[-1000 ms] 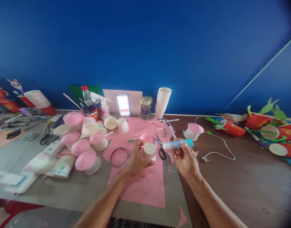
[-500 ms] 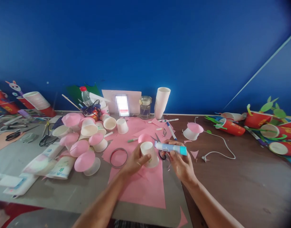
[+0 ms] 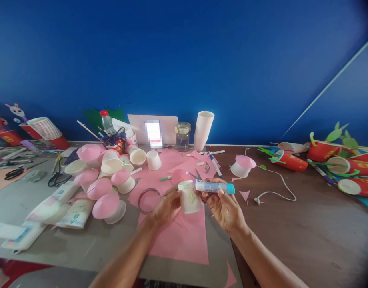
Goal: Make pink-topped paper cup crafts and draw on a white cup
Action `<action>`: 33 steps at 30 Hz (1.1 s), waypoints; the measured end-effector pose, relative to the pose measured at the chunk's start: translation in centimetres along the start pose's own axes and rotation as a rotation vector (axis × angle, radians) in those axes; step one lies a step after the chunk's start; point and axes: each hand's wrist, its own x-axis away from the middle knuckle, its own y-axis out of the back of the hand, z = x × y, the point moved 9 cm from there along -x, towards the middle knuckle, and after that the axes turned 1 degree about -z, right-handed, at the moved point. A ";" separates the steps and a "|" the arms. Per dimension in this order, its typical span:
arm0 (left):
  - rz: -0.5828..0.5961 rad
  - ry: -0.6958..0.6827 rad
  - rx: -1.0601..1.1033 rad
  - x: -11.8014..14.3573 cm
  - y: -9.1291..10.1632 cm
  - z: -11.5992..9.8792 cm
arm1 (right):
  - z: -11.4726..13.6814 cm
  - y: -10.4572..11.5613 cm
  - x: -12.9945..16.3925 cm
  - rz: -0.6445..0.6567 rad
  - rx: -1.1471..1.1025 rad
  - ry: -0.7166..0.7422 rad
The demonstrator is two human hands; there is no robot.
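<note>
My left hand [image 3: 165, 206] grips a small white paper cup [image 3: 189, 197], held upright above a sheet of pink paper [image 3: 184, 234]. My right hand [image 3: 226, 206] holds a glue stick [image 3: 214, 187] with a blue cap, lying sideways with its white end touching the cup's rim. Both hands hover over the middle of the table. A pink paper circle [image 3: 178, 175] and scissors [image 3: 197, 175] lie just behind the cup.
A heap of white cups with pink paper lids [image 3: 103, 176] sits at the left, next to a metal ring [image 3: 149, 199]. A tall stack of white cups [image 3: 203, 130] and a glass jar [image 3: 183, 136] stand at the back. Red decorated cups [image 3: 337, 160] and a white cable [image 3: 277, 188] lie at the right.
My left hand took the white cup off the table and raised it. My right hand brought the glue stick leftward to the cup's rim.
</note>
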 end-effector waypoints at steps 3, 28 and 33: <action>0.056 0.005 -0.014 0.1 -0.7 0.2 | -0.1 -0.2 0.2 0.004 0.079 0.005; 0.092 0.027 -0.011 0.0 -0.8 0.8 | 0.6 -0.5 0.6 -0.016 0.127 0.058; 0.040 0.003 -0.032 -0.1 -0.6 0.3 | 1.6 -1.3 0.8 0.011 0.232 0.166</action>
